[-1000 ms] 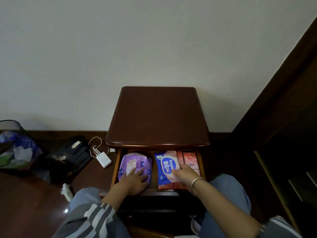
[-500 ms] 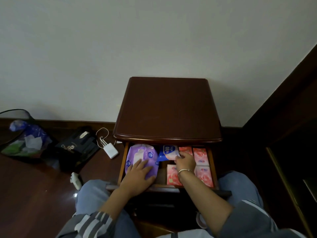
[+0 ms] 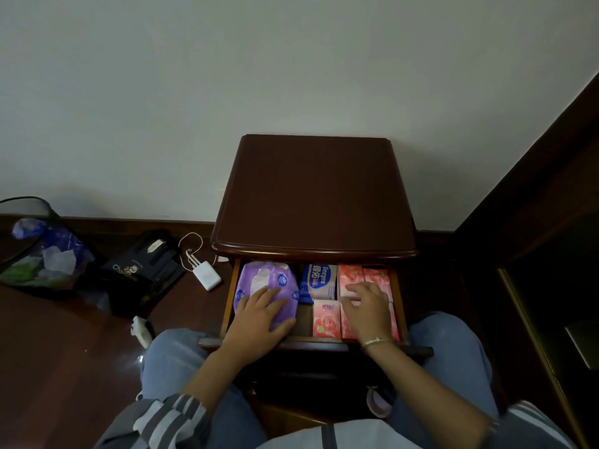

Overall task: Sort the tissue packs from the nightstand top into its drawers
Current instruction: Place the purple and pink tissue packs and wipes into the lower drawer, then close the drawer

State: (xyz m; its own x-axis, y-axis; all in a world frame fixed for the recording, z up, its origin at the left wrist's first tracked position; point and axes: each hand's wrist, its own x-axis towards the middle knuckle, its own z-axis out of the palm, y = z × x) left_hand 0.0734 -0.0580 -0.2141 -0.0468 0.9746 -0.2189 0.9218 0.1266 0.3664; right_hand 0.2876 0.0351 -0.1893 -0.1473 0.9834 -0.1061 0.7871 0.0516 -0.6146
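The dark wooden nightstand [image 3: 316,196] has nothing on its top, and its upper drawer [image 3: 400,299] is pulled out. A purple wipes pack [image 3: 265,283] lies at the drawer's left, with my left hand [image 3: 259,314] flat on it, fingers spread. A blue and white tissue pack [image 3: 319,281] lies at the drawer's middle back. Several small pink tissue packs [image 3: 325,319] fill the right side. My right hand [image 3: 368,307] rests open on top of the pink packs, gripping nothing.
On the floor to the left are a white charger with cable [image 3: 205,273], a black box [image 3: 139,273], a bin with a plastic bag [image 3: 35,251] and a small white object [image 3: 141,328]. Dark wooden furniture [image 3: 534,222] stands at the right. My knees flank the drawer.
My right hand pushed the blue and white pack toward the drawer's back, let go of it, and moved right onto the pink packs. My left hand stayed on the purple pack.
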